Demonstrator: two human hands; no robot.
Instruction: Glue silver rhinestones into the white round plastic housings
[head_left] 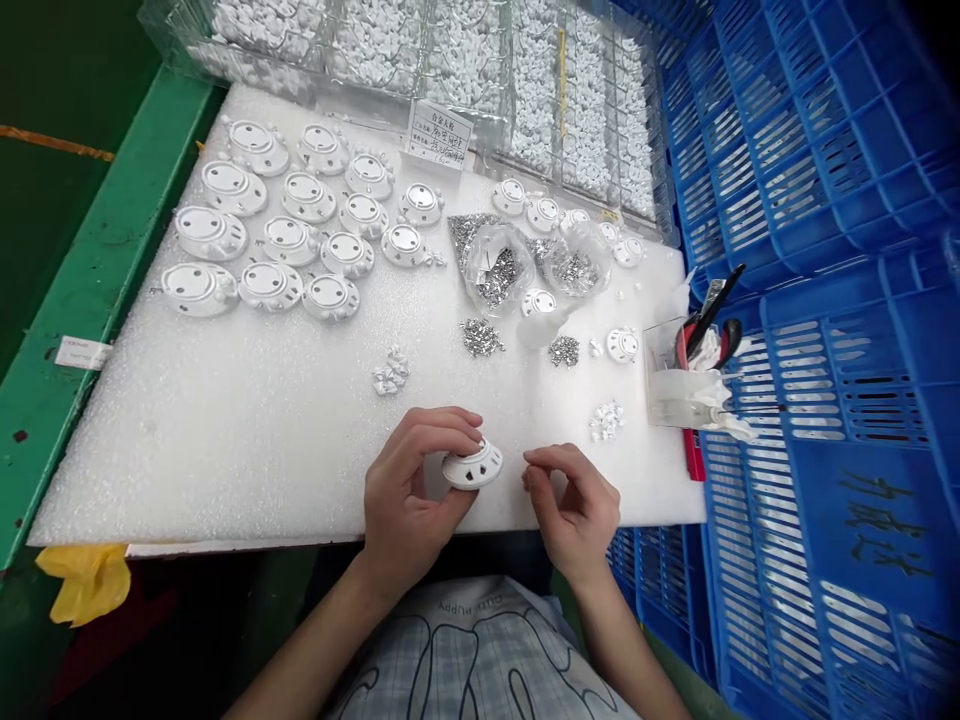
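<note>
Between the thumb and fingers of my left hand [416,490] is a round white part [472,468], held tilted near the front edge of the white foam sheet [262,430]. Dark holes show in its side. My right hand [574,505] is just to the right of it, not touching it, with thumb and forefinger nearly together; anything between them is too small to make out. Small white pieces lie in a heap [391,371] above my left hand and in another heap [607,421] above my right. Two piles of small silver pieces [481,338] [564,351] are farther back.
Similar white parts [199,289] stand in rows at the back left. Bags of silver pieces [499,275], a paper label [437,135] and compartment trays [375,50] are behind. To the right are a clear holder [664,390] with scissors [705,325] and blue crates [810,420].
</note>
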